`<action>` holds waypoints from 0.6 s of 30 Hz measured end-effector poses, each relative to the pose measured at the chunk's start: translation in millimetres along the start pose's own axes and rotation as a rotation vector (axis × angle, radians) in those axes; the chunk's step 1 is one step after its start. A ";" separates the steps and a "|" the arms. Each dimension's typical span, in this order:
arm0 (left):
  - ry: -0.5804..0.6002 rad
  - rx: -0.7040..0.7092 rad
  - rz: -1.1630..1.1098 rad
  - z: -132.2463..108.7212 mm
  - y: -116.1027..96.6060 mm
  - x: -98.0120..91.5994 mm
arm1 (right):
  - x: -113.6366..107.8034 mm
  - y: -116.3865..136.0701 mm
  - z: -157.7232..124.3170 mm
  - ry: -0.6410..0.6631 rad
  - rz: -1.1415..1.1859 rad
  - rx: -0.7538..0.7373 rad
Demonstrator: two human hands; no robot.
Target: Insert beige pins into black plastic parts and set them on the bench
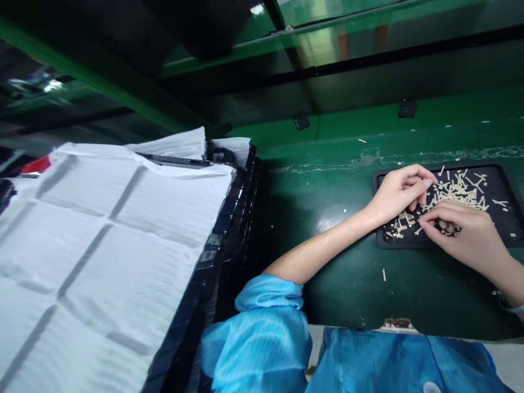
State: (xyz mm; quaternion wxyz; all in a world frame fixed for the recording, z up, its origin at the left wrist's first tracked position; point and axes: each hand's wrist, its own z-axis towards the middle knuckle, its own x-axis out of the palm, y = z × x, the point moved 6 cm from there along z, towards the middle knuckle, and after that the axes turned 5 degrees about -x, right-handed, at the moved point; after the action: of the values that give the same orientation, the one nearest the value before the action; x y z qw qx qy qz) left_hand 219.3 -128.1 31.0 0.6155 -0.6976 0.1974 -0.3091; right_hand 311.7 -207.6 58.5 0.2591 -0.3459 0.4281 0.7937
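A shallow black tray (507, 188) lies on the green table at the right, holding a heap of several small pale sticks (456, 191). My left hand (399, 192) rests over the tray's left part, fingers curled together above the sticks. My right hand (464, 232) lies over the tray's front part, fingers pinched down among the sticks. What either hand grips, if anything, is too small to make out. Blue sleeves cover both arms.
A tall stack of black trays (229, 218) topped with white foam sheet (123, 218) fills the left. The green table (327, 218) has a few stray sticks on it. A green frame and glass panels rise behind.
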 end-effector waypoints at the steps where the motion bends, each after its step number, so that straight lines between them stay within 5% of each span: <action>1: 0.019 0.006 -0.002 0.2 -0.2 1.2 | -1.8 -6.7 -0.2 -0.009 0.068 0.094; 5: 0.117 0.011 -0.009 -0.4 0.4 7.6 | -8.8 -30.3 -5.6 -0.111 0.342 0.453; 8: 0.213 -0.064 -0.045 -3.5 4.9 15.2 | -13.4 -34.2 -7.8 -0.223 0.474 0.494; 13: 0.403 -0.225 -0.182 -12.5 11.3 30.3 | -23.1 -24.0 -7.4 -0.323 0.264 0.311; 18: 0.435 -0.224 -0.313 -12.6 9.5 31.9 | -31.8 0.5 -2.9 -0.364 -0.115 -0.035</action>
State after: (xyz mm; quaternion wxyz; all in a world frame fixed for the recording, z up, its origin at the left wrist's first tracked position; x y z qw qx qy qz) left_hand 235.2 -159.9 28.3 0.4230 -0.7005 0.2476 -0.5187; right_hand 332.2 -213.9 82.1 0.3713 -0.2249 0.3399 0.8343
